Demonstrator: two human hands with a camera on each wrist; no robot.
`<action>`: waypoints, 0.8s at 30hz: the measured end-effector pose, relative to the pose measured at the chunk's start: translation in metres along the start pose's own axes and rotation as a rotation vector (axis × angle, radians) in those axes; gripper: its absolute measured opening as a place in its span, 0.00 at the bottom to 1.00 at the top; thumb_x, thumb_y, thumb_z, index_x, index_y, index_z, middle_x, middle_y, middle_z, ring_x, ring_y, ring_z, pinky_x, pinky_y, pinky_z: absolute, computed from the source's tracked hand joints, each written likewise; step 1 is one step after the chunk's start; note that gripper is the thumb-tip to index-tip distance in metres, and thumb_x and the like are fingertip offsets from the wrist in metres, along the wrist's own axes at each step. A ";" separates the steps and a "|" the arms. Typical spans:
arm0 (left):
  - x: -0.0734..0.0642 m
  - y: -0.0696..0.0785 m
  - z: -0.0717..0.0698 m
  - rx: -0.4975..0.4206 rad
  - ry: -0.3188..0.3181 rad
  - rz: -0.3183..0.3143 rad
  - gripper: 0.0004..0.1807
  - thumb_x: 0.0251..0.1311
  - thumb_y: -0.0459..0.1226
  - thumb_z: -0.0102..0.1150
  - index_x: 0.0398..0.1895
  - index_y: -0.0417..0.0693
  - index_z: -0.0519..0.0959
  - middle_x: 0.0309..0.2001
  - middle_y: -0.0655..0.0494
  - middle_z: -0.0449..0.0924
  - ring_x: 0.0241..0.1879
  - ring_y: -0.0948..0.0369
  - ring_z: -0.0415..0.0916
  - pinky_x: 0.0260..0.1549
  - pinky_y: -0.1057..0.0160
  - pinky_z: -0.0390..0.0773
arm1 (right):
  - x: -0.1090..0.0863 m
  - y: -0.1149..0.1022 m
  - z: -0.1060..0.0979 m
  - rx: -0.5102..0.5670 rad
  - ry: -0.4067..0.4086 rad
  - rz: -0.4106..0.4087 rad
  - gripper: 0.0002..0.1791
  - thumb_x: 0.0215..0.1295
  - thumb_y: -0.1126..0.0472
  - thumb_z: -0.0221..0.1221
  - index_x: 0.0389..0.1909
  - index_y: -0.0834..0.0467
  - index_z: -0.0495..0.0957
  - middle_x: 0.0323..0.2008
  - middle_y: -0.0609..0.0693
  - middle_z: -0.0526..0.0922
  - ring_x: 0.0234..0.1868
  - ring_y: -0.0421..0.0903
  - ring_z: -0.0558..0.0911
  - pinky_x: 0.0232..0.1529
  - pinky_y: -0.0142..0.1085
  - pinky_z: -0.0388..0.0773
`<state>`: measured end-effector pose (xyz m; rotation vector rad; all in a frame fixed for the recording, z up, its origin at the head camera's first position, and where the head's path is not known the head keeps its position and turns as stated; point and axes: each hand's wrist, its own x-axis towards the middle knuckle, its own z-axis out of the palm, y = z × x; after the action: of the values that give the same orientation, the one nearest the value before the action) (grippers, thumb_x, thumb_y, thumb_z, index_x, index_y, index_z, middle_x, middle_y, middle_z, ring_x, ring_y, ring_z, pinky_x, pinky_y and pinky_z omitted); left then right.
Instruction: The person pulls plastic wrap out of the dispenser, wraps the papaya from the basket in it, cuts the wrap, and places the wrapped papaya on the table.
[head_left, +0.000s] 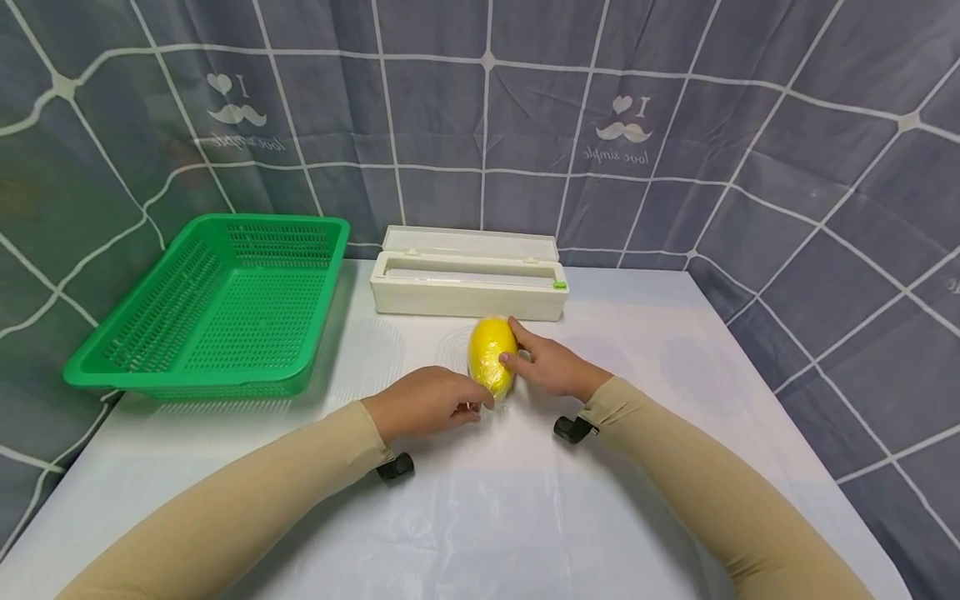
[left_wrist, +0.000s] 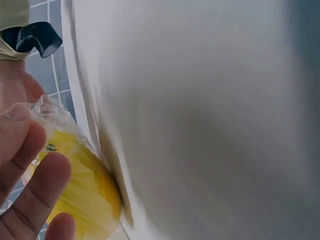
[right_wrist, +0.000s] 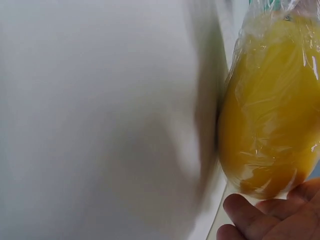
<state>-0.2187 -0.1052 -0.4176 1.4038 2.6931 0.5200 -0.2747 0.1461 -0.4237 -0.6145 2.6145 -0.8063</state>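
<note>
A yellow oval fruit (head_left: 491,350), wrapped in clear plastic film, lies on the table between both hands. Its exact kind is hard to tell. At the near end, my left hand (head_left: 435,402) pinches the gathered plastic film (left_wrist: 50,112) between thumb and forefinger, while its other fingers stay loosely bent beside the fruit. My right hand (head_left: 551,365) grips the fruit from the right, thumb on its side and fingers round the far end. In the right wrist view, fingertips (right_wrist: 240,207) touch the bottom of the wrapped fruit (right_wrist: 270,110).
Behind the fruit stands a long white film dispenser box (head_left: 468,298), its lid (head_left: 468,243) raised and a green slider (head_left: 559,285) at its right end. A green perforated basket (head_left: 255,317) occupies the table's left side. Grey checked curtain (head_left: 435,108) surrounds the white table (head_left: 480,517).
</note>
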 end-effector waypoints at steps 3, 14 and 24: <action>-0.001 0.000 0.001 0.023 0.022 0.034 0.08 0.68 0.37 0.70 0.48 0.54 0.90 0.42 0.66 0.91 0.39 0.68 0.85 0.47 0.63 0.84 | 0.000 -0.001 0.001 -0.002 0.008 -0.017 0.48 0.82 0.40 0.50 0.86 0.59 0.37 0.84 0.61 0.52 0.83 0.59 0.58 0.82 0.57 0.56; -0.003 0.000 0.004 0.036 0.161 0.055 0.06 0.68 0.35 0.68 0.44 0.54 0.91 0.42 0.64 0.86 0.41 0.65 0.82 0.48 0.63 0.84 | -0.004 -0.005 0.008 0.018 0.196 -0.095 0.42 0.77 0.47 0.60 0.82 0.60 0.55 0.86 0.61 0.46 0.85 0.62 0.53 0.81 0.61 0.56; 0.002 -0.007 0.003 -0.181 0.288 -0.103 0.04 0.72 0.36 0.65 0.45 0.52 0.86 0.52 0.60 0.85 0.57 0.60 0.82 0.61 0.56 0.82 | -0.021 -0.013 0.014 -0.100 0.322 -0.407 0.05 0.67 0.67 0.65 0.36 0.56 0.78 0.60 0.58 0.80 0.66 0.58 0.78 0.68 0.53 0.77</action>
<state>-0.2248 -0.1069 -0.4229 1.2192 2.8236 0.9985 -0.2468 0.1409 -0.4226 -1.1586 2.8738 -0.9635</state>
